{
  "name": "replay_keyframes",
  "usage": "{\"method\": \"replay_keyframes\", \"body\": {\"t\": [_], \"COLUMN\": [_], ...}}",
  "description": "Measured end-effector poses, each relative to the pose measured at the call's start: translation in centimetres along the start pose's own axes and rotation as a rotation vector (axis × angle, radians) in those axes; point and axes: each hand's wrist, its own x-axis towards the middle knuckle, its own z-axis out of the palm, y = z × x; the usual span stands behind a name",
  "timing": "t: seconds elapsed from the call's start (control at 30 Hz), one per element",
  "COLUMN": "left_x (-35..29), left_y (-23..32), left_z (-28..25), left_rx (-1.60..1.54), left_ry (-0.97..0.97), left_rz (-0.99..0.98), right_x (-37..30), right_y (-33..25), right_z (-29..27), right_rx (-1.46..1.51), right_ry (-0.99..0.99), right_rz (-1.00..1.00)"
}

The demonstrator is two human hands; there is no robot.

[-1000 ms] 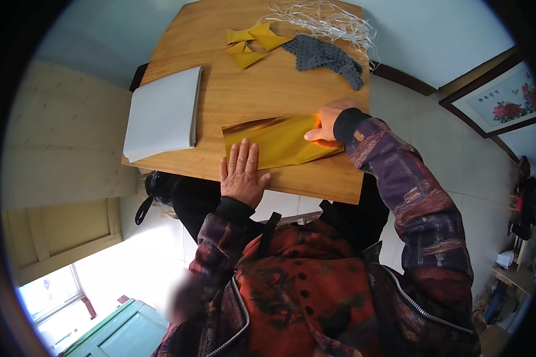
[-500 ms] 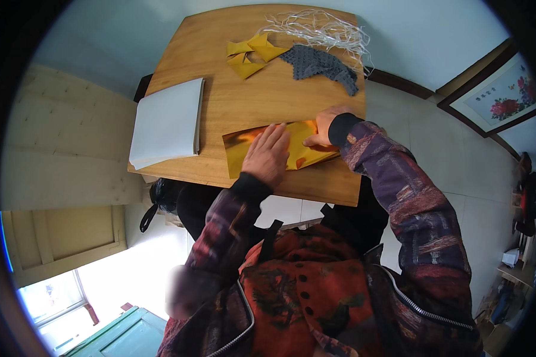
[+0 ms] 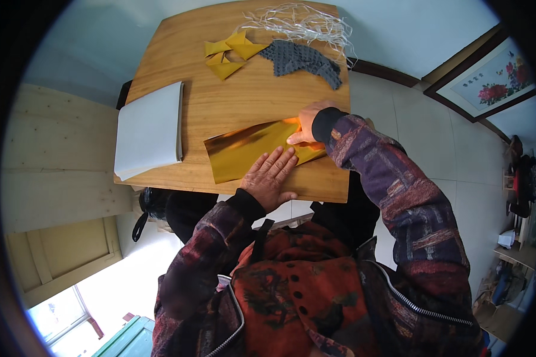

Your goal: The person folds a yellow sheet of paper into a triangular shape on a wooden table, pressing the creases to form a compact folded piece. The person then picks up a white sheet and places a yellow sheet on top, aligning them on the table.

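A shiny gold foil sheet [image 3: 241, 146] lies lengthwise near the front edge of the wooden table. It looks folded or layered toward its right end. My left hand [image 3: 272, 178] rests flat on its lower edge, fingers stretched and thumb out to the side. At the sheet's right end, my right hand [image 3: 309, 124] grips the foil, its thumb lying on top and pointing left. The other fingers are partly hidden behind the hand and the black cuff.
On the wooden table [image 3: 220, 95], a stack of white paper [image 3: 150, 130] lies at left. Toward the back are folded gold paper pieces [image 3: 229, 52], a grey textured cloth [image 3: 301, 61] and tangled white strings [image 3: 301, 22]. A framed flower picture [image 3: 488, 83] hangs at right.
My left hand has slid down toward the foil's near edge and spread its fingers, uncovering more of the sheet. My right hand stays at the right end. The whole view has shifted slightly.
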Motion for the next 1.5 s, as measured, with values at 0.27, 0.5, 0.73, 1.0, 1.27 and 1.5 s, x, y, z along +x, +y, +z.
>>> {"method": "replay_keyframes", "body": {"t": [0.27,0.5,0.73,1.0,1.27,1.5], "left_x": [2.4,3.3,2.3,4.4,3.0,3.6], "left_y": [-0.9,0.9,2.3,3.1,5.8,3.5], "left_z": [-0.6,0.6,-0.6,1.1,0.1,0.6], "left_rx": [-0.153,-0.036,-0.168,-0.153,-0.492,-0.104], "left_ry": [-0.155,-0.126,-0.203,-0.138,-0.199,-0.03], "left_rz": [0.122,0.144,0.173,0.138,0.314,0.004], "right_x": [-0.4,-0.2,-0.4,-0.2,0.1,-0.2], "right_y": [-0.4,-0.4,-0.6,-0.3,0.0,-0.4], "right_z": [-0.7,-0.7,-1.3,-0.7,-0.3,-0.8], "right_rx": [-0.004,0.022,-0.009,-0.016,-0.041,-0.016], "right_ry": [-0.048,-0.073,-0.088,-0.07,-0.003,-0.043], "right_rz": [0.041,0.046,0.047,0.047,-0.022,0.033]}}
